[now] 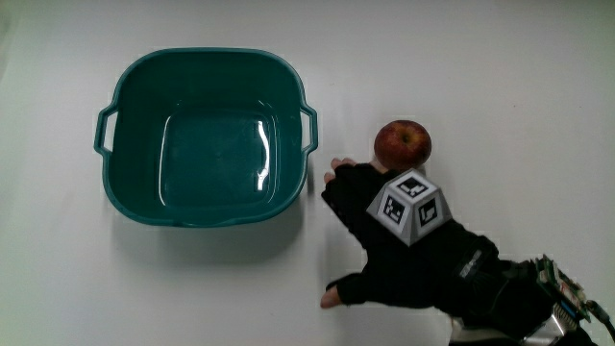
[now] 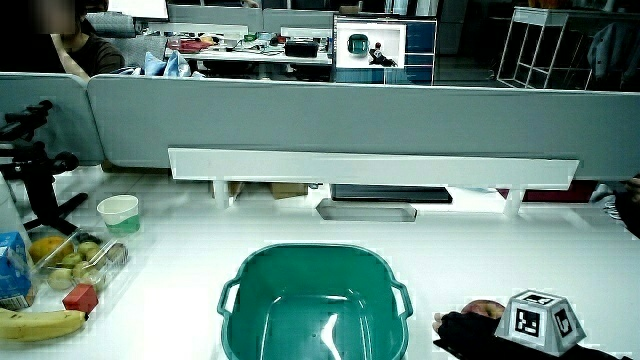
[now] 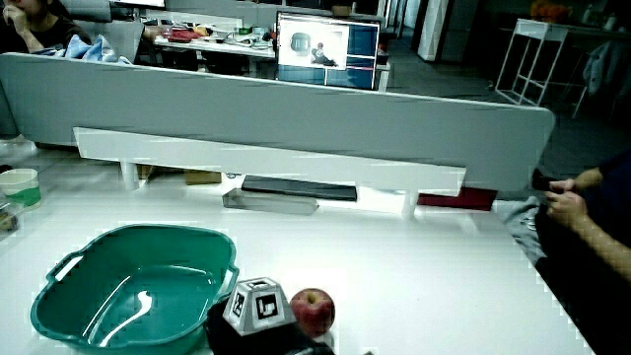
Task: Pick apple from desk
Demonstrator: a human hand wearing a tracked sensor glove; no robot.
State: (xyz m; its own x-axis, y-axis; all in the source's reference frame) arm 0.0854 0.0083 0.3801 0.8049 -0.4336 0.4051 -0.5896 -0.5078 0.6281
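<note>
apple (image 1: 403, 143): on table, beside teal basin (image 1: 206, 137)
hand (image 1: 404, 240): nearer the person than apple, fingertips at its base
fingers: spread, gripping nothing

Readable text: none on the table or the things on it
Cube (image 1: 413, 207) on the back of the hand (image 1: 404, 245): black-and-white square marker patterns on its faces, no letters or numbers
Carton (image 2: 12, 270) at the table's edge in a side view: print too small to read
Screen (image 3: 327, 46) above the partition: picture only, no words legible
</note>
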